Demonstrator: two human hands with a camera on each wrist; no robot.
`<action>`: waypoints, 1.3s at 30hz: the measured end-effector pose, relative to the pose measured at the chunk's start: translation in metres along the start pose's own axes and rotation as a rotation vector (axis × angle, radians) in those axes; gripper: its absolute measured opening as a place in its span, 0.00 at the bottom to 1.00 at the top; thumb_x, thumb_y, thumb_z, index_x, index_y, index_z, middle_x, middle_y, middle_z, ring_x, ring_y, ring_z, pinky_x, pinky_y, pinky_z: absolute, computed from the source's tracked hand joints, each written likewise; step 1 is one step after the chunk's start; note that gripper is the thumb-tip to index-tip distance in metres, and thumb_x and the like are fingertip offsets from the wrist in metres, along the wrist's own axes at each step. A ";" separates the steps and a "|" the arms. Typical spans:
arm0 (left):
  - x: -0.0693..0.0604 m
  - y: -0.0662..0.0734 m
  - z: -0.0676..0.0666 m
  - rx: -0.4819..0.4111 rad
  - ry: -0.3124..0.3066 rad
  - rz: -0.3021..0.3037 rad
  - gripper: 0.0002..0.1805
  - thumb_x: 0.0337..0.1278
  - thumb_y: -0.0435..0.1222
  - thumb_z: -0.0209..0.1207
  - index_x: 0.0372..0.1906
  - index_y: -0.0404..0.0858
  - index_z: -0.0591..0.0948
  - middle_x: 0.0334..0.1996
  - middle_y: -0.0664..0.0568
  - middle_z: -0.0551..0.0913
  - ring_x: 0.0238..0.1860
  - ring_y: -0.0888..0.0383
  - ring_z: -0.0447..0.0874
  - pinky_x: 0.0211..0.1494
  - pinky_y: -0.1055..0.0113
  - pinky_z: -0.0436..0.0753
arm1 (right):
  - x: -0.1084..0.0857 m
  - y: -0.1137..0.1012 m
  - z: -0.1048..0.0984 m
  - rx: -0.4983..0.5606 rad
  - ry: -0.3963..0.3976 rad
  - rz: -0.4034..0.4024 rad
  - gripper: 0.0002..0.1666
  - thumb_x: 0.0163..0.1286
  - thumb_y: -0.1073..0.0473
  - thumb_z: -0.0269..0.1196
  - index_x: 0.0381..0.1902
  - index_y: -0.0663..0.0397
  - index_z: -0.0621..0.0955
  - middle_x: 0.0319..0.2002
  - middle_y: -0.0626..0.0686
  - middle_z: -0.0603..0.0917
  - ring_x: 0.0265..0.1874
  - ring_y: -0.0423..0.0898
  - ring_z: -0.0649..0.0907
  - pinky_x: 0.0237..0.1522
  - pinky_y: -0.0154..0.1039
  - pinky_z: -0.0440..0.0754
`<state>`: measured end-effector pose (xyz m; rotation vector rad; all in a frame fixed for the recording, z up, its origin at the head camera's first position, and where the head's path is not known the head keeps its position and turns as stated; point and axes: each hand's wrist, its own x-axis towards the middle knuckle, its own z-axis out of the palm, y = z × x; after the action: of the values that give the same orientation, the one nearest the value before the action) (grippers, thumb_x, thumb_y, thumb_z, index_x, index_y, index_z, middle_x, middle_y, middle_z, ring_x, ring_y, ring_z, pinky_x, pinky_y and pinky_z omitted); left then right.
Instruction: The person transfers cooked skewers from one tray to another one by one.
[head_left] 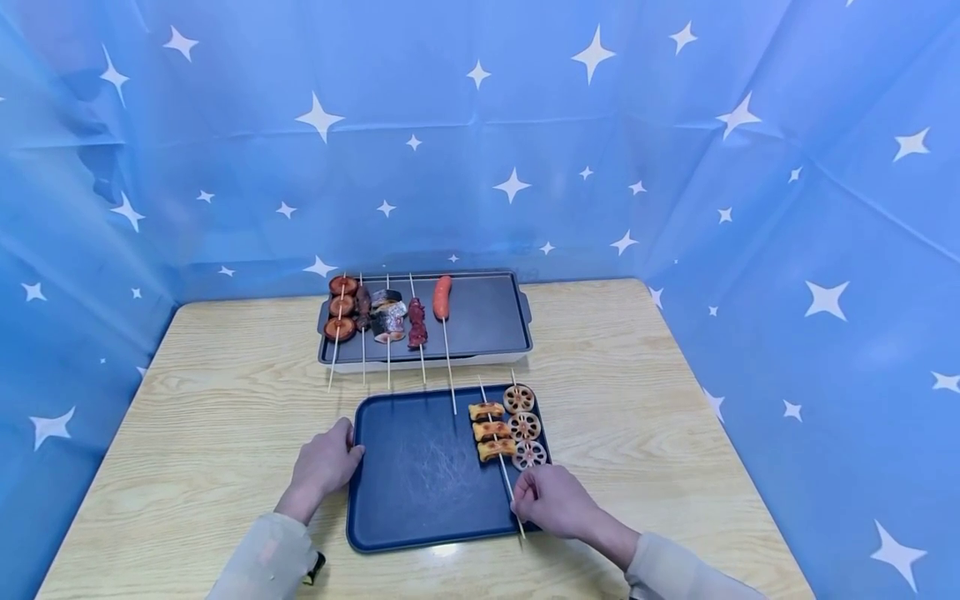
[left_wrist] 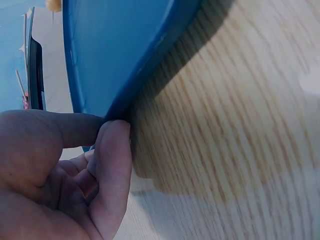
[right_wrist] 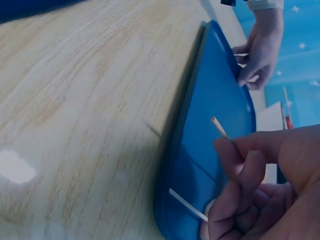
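Note:
My left hand pinches the left rim of a dark blue tray between thumb and finger, as the left wrist view also shows. At the tray's right end, my right hand pinches the lower stick of a skewer of browned yellow pieces; the stick's bare end sticks out past the fingertips in the right wrist view. Beside it lies a skewer of lotus root slices, its upper part on the tray's right edge. Part of its stick shows below my right hand.
Behind the tray stands a dark grill pan on a pale base. It bears skewers of round brown slices, dark meat, fish, red meat and a sausage. The sausage's stick reaches over the blue tray. Starry blue cloth encloses the table.

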<state>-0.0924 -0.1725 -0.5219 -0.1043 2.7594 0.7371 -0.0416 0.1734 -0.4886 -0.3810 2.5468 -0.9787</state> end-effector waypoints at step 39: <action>0.001 0.000 0.001 0.002 0.001 -0.005 0.12 0.63 0.39 0.58 0.29 0.41 0.68 0.18 0.51 0.72 0.19 0.55 0.70 0.22 0.65 0.64 | 0.018 -0.002 0.021 -0.052 0.058 0.174 0.08 0.52 0.61 0.68 0.24 0.46 0.78 0.16 0.40 0.79 0.17 0.37 0.75 0.20 0.35 0.69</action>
<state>-0.0927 -0.1722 -0.5229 -0.1115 2.7601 0.7325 -0.0483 0.1526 -0.5058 -0.1443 2.6101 -0.8723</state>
